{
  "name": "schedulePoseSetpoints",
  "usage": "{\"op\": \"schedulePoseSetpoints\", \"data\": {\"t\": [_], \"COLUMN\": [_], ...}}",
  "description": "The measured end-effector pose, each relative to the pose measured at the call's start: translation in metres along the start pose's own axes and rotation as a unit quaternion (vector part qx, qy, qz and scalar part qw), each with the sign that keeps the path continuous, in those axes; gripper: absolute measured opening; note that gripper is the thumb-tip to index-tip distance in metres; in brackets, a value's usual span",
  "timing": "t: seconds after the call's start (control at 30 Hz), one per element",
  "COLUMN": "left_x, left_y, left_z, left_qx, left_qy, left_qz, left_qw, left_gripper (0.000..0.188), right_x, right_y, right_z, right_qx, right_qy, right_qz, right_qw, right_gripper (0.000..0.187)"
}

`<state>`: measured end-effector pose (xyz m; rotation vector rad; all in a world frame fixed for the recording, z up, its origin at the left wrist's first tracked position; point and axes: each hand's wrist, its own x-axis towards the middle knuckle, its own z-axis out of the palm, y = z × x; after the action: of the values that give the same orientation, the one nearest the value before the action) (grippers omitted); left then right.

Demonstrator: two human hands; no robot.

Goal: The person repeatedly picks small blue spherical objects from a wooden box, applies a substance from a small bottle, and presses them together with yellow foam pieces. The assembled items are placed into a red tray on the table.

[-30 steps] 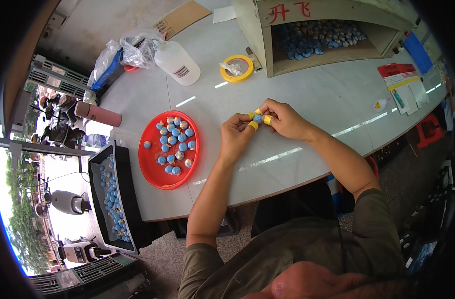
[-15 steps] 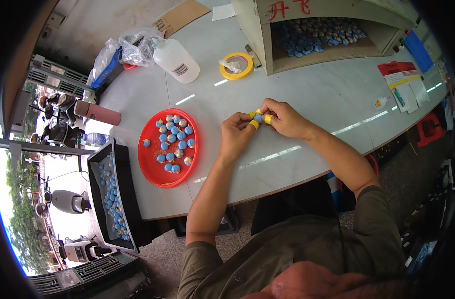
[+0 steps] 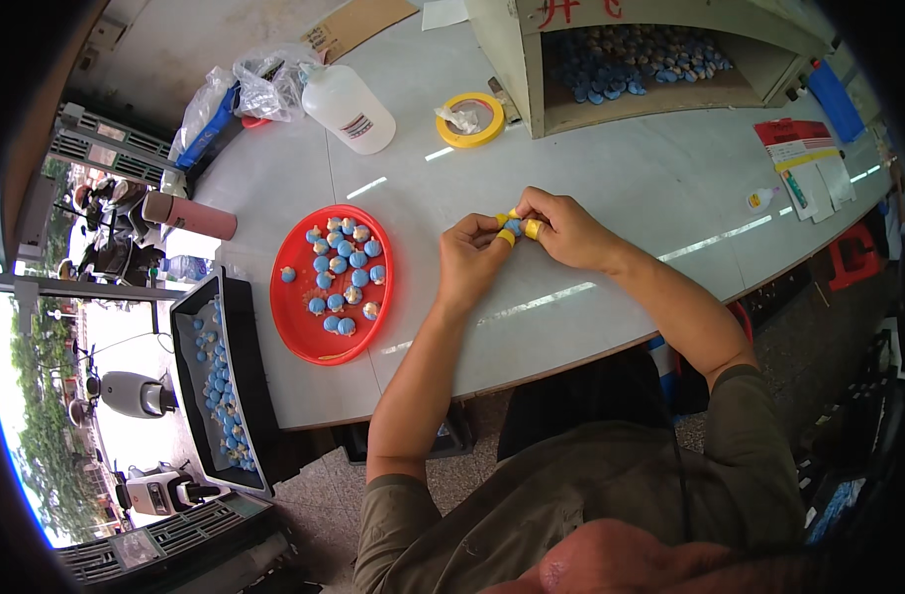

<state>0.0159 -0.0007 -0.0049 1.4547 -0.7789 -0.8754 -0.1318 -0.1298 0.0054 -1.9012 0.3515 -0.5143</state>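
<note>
Above the middle of the table, both hands pinch one small blue round piece (image 3: 515, 227). My left hand (image 3: 469, 255) closes on it from the left, with yellow tape wrapped round its fingertips. From the right, my right hand (image 3: 563, 230) grips the same piece between taped thumb and fingers. The fingers hide most of the piece, so its shape is hard to make out. To the left of my left forearm stands a round red tray (image 3: 304, 332), holding several small blue balls (image 3: 357, 259) with cream-coloured parts.
A black bin (image 3: 259, 416) with blue balls adjoins the table's left edge. Behind are a white plastic bottle (image 3: 349, 111), a yellow tape roll (image 3: 493, 131) and a pink flask (image 3: 203, 216). An open-fronted cabinet (image 3: 509, 79) stores many blue pieces. A small glue bottle (image 3: 757, 201) lies right.
The view has shifted slightly, moving the tray and bin a little in the picture. Both hands stay on the blue piece, their fingers only slightly changed.
</note>
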Motion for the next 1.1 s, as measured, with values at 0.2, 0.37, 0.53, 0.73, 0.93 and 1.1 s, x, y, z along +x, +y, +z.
{"op": "schedulePoseSetpoints", "data": {"t": [0.2, 0.37, 0.53, 0.73, 0.93, 1.1], "left_x": [0.001, 0.002, 0.001, 0.002, 0.003, 0.002], "left_y": [0.000, -0.001, 0.014, 0.022, 0.018, 0.023], "left_z": [0.001, 0.000, 0.004, 0.001, -0.003, -0.002], "left_qx": [-0.014, -0.015, -0.065, -0.059, -0.068, -0.069], "left_qy": [-0.002, -0.002, -0.007, -0.012, -0.032, -0.052], "left_qz": [0.009, 0.015, -0.037, -0.064, -0.066, -0.056], "left_qw": [1.000, 1.000, 0.997, 0.996, 0.995, 0.995], "left_gripper": [0.016, 0.016, 0.020, 0.028, 0.026, 0.024], "right_x": [0.000, 0.000, 0.002, 0.003, 0.004, 0.005], "right_y": [-0.001, -0.002, 0.000, -0.008, -0.002, -0.003], "right_z": [0.000, 0.000, 0.001, -0.003, -0.002, -0.002], "right_qx": [0.009, 0.012, 0.059, 0.112, 0.143, 0.139], "right_qy": [0.005, 0.004, -0.005, -0.029, -0.029, -0.015], "right_qz": [-0.004, -0.001, 0.030, 0.103, 0.111, 0.112], "right_qw": [1.000, 1.000, 0.998, 0.988, 0.983, 0.984], "right_gripper": [0.011, 0.010, 0.010, 0.014, 0.017, 0.018]}}
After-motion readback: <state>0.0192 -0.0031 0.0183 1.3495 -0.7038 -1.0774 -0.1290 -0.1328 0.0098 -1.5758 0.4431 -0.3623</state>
